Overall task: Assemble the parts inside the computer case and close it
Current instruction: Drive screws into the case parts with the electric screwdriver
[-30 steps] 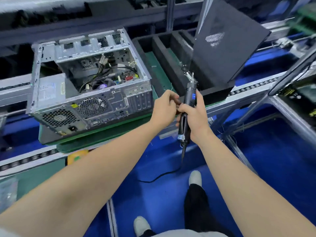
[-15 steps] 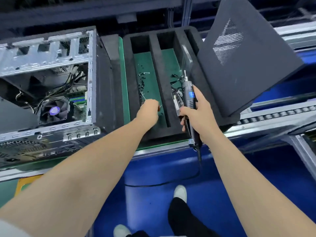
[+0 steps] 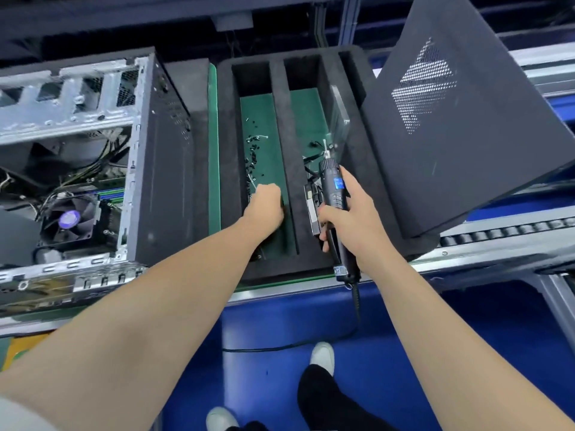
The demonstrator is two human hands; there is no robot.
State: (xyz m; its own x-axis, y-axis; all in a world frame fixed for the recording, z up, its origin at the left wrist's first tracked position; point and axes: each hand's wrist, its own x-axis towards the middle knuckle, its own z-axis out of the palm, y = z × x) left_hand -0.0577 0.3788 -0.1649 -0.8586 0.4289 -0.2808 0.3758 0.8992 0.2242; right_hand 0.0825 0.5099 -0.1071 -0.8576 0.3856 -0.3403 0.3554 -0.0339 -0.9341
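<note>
The open computer case [image 3: 155, 157] lies on its side at the left, with its fan [image 3: 70, 220] and cables showing. Beside it sits a black foam tray [image 3: 227, 150] with green-floored slots. My left hand [image 3: 264, 205] reaches down into the left slot, fingers curled among several small black screws [image 3: 253, 150]; whether it holds one is hidden. My right hand [image 3: 345, 219] grips a black electric screwdriver [image 3: 334, 194], tip pointing away, over the right slot. The black side panel [image 3: 451, 119] leans against the tray's right side.
A drive-like part [image 3: 312, 209] and loose cables lie in the right slot beside the screwdriver. The screwdriver's cord [image 3: 354, 306] hangs to the blue floor. A roller conveyor rail [image 3: 497, 231] runs to the right. My feet stand below the bench edge.
My view swung right from the case to the foam tray. My left hand left the screwdriver and went down into the screw slot. My right hand kept hold of the screwdriver.
</note>
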